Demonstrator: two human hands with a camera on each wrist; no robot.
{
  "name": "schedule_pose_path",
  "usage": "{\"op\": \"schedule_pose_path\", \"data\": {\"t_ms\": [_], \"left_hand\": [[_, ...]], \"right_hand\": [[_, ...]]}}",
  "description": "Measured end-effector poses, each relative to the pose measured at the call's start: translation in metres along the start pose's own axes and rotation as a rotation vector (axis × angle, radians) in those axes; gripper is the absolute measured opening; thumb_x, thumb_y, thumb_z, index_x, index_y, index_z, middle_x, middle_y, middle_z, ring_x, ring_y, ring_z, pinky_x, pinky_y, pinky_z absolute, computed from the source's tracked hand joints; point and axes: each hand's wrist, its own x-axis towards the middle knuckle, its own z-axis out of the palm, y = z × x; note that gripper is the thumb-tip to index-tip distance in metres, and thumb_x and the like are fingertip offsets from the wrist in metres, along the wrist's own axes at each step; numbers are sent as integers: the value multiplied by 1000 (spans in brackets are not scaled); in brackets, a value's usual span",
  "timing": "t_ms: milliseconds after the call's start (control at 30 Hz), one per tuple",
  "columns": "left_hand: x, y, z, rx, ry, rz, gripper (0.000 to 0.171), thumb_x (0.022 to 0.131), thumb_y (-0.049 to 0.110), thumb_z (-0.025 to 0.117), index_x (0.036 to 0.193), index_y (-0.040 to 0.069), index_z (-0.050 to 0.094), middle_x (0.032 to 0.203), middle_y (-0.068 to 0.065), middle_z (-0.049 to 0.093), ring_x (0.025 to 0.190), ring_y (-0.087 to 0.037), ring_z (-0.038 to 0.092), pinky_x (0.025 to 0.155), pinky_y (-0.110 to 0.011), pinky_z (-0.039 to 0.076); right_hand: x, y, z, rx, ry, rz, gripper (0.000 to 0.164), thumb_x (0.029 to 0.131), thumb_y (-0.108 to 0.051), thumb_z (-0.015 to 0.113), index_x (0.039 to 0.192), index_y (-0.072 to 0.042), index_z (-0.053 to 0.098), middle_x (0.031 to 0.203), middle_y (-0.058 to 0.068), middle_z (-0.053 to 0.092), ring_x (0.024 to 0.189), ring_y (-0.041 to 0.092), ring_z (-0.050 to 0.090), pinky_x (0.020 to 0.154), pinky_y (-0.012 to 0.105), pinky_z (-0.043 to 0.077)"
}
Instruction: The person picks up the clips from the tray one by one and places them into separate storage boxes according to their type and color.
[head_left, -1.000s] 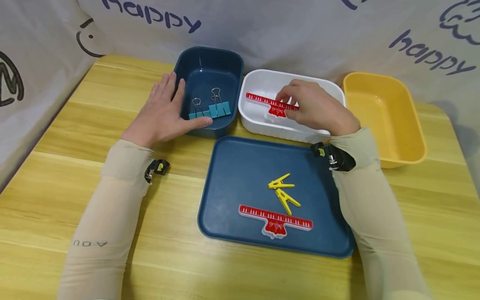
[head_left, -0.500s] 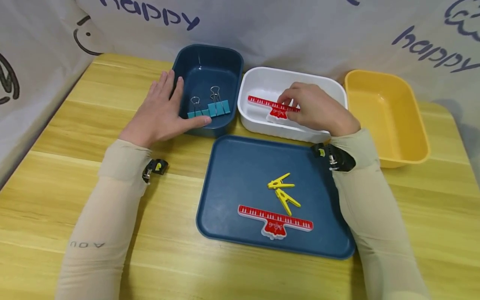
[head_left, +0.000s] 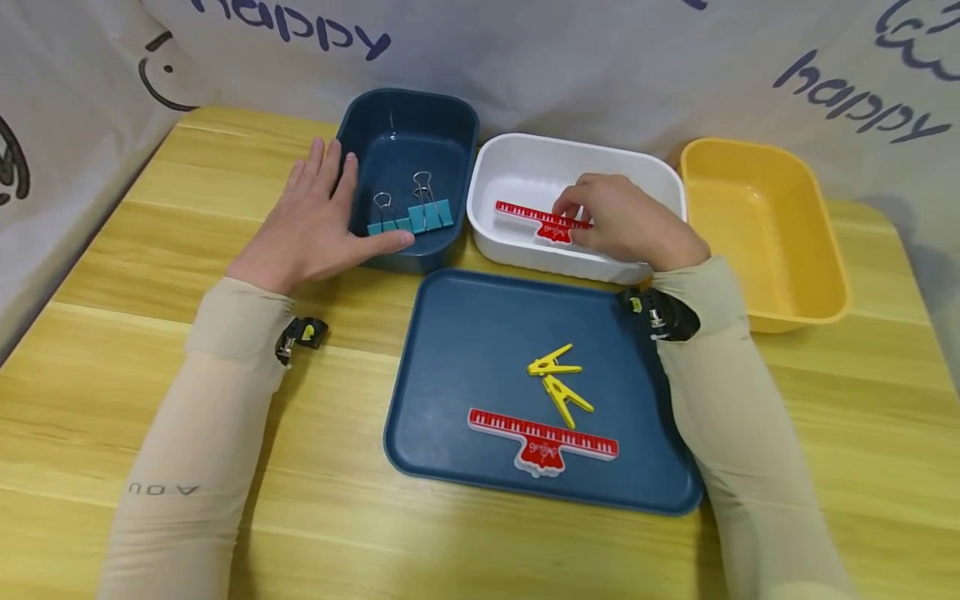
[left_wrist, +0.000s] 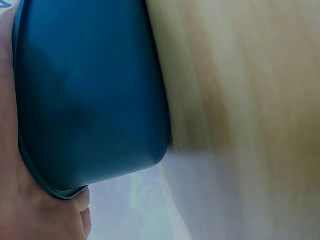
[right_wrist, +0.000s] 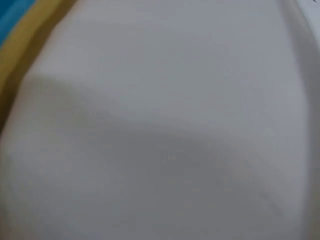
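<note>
In the head view my right hand (head_left: 626,223) pinches the right part of a red ruler-shaped clip (head_left: 528,212) with a piano-key print. The clip is inside the white bin (head_left: 551,257), its right end hidden by the fingers. My left hand (head_left: 303,229) lies spread on the near-left rim of the dark blue bin (head_left: 408,129), thumb along the front edge. Two teal binder clips (head_left: 431,216) are in that bin. The left wrist view shows the blue bin's outer wall (left_wrist: 90,100) beside the palm. Only the white bin's blurred wall (right_wrist: 165,90) fills most of the right wrist view.
A blue tray (head_left: 457,350) in front of the bins bears another red ruler-shaped clip (head_left: 542,446) and two yellow clothespins (head_left: 553,364). At the right stands a yellow bin (head_left: 757,217). A white cloth with drawn writing (head_left: 600,75) hangs behind the wooden table (head_left: 315,508).
My right hand has lowered the red clip slightly, and toward the near side of the white bin. The left hand has stayed on the blue bin. The head view has shifted a little.
</note>
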Motion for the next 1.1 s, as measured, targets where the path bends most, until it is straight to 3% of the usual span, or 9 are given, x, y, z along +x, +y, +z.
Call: {"op": "schedule_pose_path", "data": {"t_ms": [1100], "left_hand": [[1,2,-2,29,-32,-5,130,83,94,35,164,2,-8,172,-14,-22,163,-36,-17,135,-54,-8]], "right_hand": [[6,18,10,77,-72,66,40,98,-17,67,137,-7,67,127,16,66,114,32,56,101,45,52]]}}
